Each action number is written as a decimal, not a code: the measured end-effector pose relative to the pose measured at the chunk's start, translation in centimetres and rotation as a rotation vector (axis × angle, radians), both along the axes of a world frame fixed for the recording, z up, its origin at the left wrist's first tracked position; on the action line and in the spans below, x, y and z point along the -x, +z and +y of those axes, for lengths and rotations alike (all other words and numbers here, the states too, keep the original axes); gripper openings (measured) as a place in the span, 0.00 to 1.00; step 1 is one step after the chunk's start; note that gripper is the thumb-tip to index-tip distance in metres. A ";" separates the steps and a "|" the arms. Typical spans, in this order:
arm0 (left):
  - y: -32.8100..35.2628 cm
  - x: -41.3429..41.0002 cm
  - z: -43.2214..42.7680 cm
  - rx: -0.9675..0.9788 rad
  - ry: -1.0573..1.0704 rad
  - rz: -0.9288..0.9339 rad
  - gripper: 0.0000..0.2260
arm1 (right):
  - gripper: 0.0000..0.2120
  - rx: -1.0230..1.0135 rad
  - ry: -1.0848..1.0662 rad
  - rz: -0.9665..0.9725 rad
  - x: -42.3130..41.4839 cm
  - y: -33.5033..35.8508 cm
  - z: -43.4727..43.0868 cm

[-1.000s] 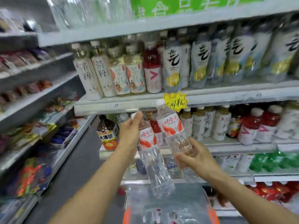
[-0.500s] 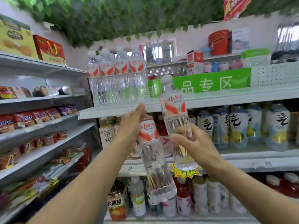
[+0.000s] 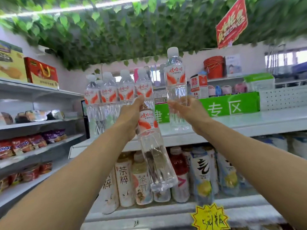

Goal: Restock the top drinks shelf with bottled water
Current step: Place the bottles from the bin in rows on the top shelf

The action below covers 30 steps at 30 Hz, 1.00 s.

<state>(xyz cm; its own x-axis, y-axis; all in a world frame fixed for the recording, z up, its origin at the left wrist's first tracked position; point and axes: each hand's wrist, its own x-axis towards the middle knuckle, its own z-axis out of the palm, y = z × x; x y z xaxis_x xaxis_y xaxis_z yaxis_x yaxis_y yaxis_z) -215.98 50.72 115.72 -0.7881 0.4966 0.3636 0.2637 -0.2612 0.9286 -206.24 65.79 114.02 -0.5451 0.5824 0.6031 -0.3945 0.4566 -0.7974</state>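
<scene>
Right bottle [image 3: 175,83] now over the shelf [image 3: 265,120], up from below its edge; base on or just above it, so placing looks nearly done. Upright, cap up. Right hand [image 3: 189,112] wraps its lower body. Left hand [image 3: 131,117] grips left bottle [image 3: 154,155] by neck, below shelf edge, tilted, base down-right

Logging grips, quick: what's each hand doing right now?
Left hand: grips the tilted water bottle.
Right hand: holds the upright water bottle.
</scene>
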 end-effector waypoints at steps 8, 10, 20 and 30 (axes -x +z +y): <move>0.5 2.6 2.5 -0.006 -0.059 -0.004 0.14 | 0.24 0.035 0.019 -0.089 4.5 -0.9 2.1; 0.5 3.0 3.0 -0.002 -0.053 -0.006 0.15 | 0.22 -0.013 0.010 -0.150 4.6 -0.6 2.2; -0.1 4.7 3.8 -0.034 -0.068 0.005 0.15 | 0.09 -0.168 -0.067 -0.296 5.0 -1.0 3.0; -0.1 4.6 3.7 -0.040 -0.074 0.004 0.16 | 0.24 -0.096 -0.098 -0.413 10.1 -0.5 5.7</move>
